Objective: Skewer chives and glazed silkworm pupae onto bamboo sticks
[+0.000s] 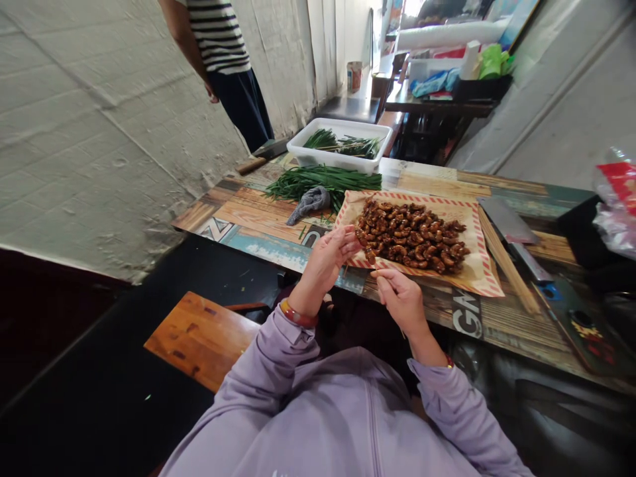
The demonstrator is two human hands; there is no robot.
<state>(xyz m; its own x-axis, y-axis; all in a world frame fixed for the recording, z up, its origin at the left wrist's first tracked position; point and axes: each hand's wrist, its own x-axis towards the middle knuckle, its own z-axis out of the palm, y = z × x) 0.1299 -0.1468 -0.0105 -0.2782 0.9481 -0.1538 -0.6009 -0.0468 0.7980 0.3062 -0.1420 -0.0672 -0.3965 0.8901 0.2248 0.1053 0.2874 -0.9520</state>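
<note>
My right hand (400, 298) pinches a thin skewer (376, 267), whose lower end runs down past the palm. A few glossy brown pieces (369, 252) sit at its upper end. Close to these pieces, my left hand (328, 255) is held up with its fingers stretched out; whether it touches them I cannot tell. Just beyond both hands, a heap of curled, sauce-coated brown meat pieces (412, 235) lies on a striped-edge paper sheet (484, 255). Along the paper's right side lies a bundle of wooden skewers (507, 262).
A grey cloth (309, 204) lies by long green chives (318, 180). Behind them stands a white bin (332, 158) holding more greens. A cleaver (511, 222) rests at the right, a dark board (591, 324) near it. A person (223, 66) stands by the left wall.
</note>
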